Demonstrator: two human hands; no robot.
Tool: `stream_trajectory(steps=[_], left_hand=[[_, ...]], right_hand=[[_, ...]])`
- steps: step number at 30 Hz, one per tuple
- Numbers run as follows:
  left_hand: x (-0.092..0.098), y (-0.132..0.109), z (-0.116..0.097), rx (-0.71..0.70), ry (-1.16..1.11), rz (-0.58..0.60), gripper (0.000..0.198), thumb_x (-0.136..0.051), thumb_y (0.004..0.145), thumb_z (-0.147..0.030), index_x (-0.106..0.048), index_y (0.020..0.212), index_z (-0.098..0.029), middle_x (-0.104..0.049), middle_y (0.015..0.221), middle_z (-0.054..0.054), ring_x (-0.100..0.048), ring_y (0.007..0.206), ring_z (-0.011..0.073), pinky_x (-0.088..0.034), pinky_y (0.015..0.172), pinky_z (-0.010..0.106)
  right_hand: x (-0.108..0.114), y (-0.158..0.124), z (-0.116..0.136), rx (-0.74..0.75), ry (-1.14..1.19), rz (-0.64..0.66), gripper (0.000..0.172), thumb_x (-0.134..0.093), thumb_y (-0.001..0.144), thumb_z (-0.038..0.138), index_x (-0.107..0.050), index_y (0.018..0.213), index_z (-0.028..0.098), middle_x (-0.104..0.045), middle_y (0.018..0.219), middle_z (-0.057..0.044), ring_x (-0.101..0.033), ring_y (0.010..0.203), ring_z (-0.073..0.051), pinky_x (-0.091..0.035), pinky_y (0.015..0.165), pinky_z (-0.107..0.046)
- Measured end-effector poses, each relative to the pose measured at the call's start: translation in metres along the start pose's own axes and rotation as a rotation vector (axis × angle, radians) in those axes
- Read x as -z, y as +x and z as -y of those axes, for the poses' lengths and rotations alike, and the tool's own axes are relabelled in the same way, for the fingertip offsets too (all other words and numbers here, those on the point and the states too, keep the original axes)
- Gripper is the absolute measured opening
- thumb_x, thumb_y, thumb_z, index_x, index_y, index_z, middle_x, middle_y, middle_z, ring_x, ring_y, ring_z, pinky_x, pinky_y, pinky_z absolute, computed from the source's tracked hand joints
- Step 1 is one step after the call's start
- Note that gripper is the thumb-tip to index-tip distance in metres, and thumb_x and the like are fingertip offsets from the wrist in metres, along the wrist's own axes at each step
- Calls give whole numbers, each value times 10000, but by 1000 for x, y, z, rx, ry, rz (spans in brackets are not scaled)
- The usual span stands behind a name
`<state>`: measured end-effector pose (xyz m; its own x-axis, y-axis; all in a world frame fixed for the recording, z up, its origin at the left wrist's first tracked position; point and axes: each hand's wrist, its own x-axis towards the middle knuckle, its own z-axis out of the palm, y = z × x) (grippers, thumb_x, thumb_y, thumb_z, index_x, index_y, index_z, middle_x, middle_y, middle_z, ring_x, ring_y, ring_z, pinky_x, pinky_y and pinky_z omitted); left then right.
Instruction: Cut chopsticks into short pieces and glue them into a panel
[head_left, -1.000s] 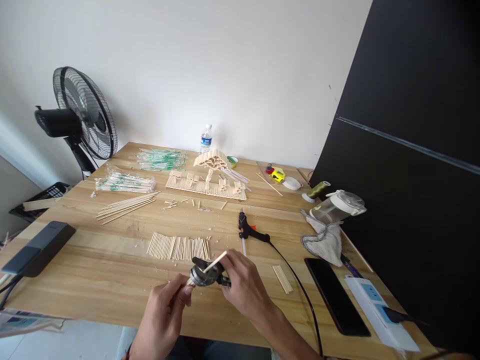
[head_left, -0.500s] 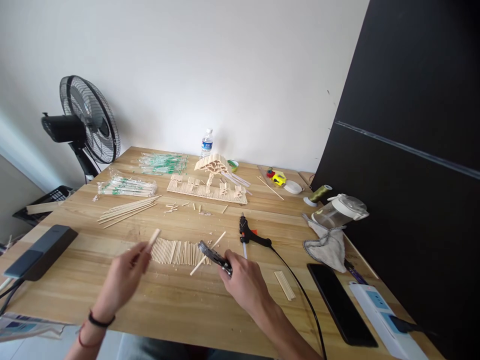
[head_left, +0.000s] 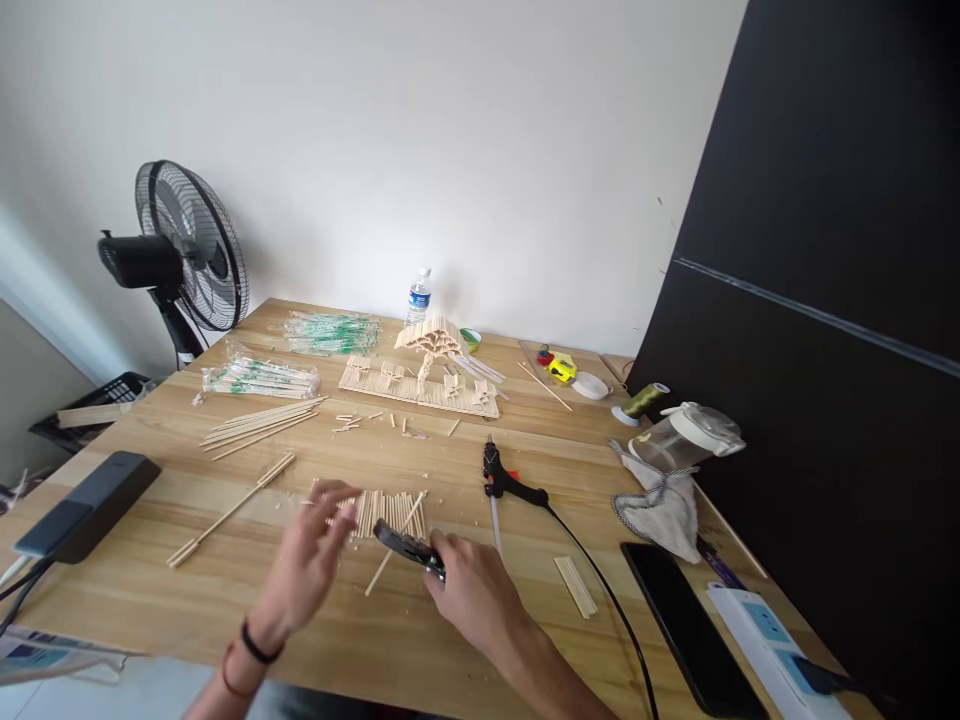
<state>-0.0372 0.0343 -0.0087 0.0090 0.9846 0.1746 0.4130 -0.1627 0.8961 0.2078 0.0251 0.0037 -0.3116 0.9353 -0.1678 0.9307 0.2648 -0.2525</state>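
My left hand [head_left: 304, 555] is over the left part of a row of short wooden sticks [head_left: 375, 513], its fingers apart and nothing visible in them. The hand hides some of the sticks. My right hand [head_left: 476, 590] grips dark-handled pliers [head_left: 409, 548], whose jaws point left just in front of the row. One longer stick [head_left: 386, 560] lies slanted across the row's right end, partly behind the pliers. To the left, a thin stick with thicker pieces at both ends [head_left: 232, 508] rests on the table.
A black glue gun [head_left: 514, 480] with a trailing cord lies right of the row. Behind stands a stick-built model [head_left: 420, 390]. Long sticks [head_left: 259, 425] and bagged sticks [head_left: 259, 378] lie left. A phone [head_left: 690, 625] and power strip [head_left: 780, 650] are at right.
My left hand has let go of the stick it held and moved right over the row. The stick with thicker ends now lies on the table. The pliers have shifted slightly left and down.
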Motion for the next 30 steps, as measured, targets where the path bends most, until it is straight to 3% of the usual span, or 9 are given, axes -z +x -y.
stream_trajectory(steps=[3, 5, 8, 13, 17, 22, 25, 28, 30], left_hand=[[-40, -13, -23, 77, -135, 109, 422, -551, 1036, -573, -783, 1078, -222, -667, 1203, 118, -716, 726, 177, -581, 558, 277], [-54, -14, -28, 84, -139, 66, 415, -564, 1037, -553, -774, 935, -210, -680, 1083, 94, -697, 681, 167, -554, 554, 269], [-60, -13, -27, 45, -90, -19, 402, -564, 1045, -492, -747, 819, -215, -671, 931, 63, -694, 770, 197, -555, 689, 295], [-62, -14, -27, 43, -67, -85, 357, -574, 1032, -470, -765, 861, -222, -637, 964, 63, -665, 812, 208, -534, 746, 318], [-58, -14, -26, 46, -63, -60, 348, -588, 1021, -478, -765, 855, -228, -606, 995, 59, -635, 806, 200, -522, 750, 316], [-36, -6, -13, 87, -55, -95, 431, -580, 996, -584, -743, 821, -225, -585, 922, 39, -547, 719, 191, -453, 657, 313], [-21, -6, -8, 100, -66, -123, 462, -564, 994, -624, -718, 819, -225, -574, 833, 27, -542, 767, 215, -443, 685, 316], [-18, -18, -11, 111, -118, -44, 450, -550, 1026, -602, -684, 825, -222, -568, 825, 18, -542, 782, 206, -427, 687, 303], [-24, -31, -16, 115, -160, 53, 446, -553, 1042, -577, -652, 799, -216, -564, 817, 11, -531, 747, 186, -414, 669, 291]], right_hand=[[-1, 2, 10, 23, -7, 40, 176, -725, 935, 186, -752, 1110, 190, -838, 1047, -105, -804, 957, -311, -504, 763, -333], [-1, 3, 14, 29, -11, 55, 199, -718, 939, 188, -750, 1136, 193, -831, 1070, -107, -799, 983, -317, -517, 791, -342], [0, 4, 16, 18, -16, 64, 234, -706, 949, 179, -742, 1179, 189, -820, 1097, -119, -792, 1021, -323, -528, 826, -348], [0, 4, 17, -8, -19, 71, 239, -711, 947, 160, -741, 1182, 194, -820, 1088, -119, -798, 1013, -319, -538, 818, -339], [-4, 3, 18, -2, -19, 64, 245, -723, 936, 156, -747, 1180, 171, -829, 1043, -149, -810, 955, -353, -548, 792, -370], [-8, -2, 5, 44, 28, 31, 305, -734, 895, 92, -761, 1193, 156, -829, 1043, -176, -801, 947, -385, -545, 797, -405], [-7, -7, -6, 59, 97, -8, 287, -756, 858, 63, -769, 1133, 147, -830, 1026, -164, -790, 936, -355, -537, 799, -379], [-8, -13, -8, 66, 248, -66, 110, -681, 983, 193, -760, 1057, 175, -823, 920, -86, -765, 809, -245, -523, 729, -295], [-12, -16, -1, 51, 545, -130, 252, -599, 1059, 375, -761, 1072, 183, -803, 871, -59, -699, 668, -187, -494, 627, -260]])
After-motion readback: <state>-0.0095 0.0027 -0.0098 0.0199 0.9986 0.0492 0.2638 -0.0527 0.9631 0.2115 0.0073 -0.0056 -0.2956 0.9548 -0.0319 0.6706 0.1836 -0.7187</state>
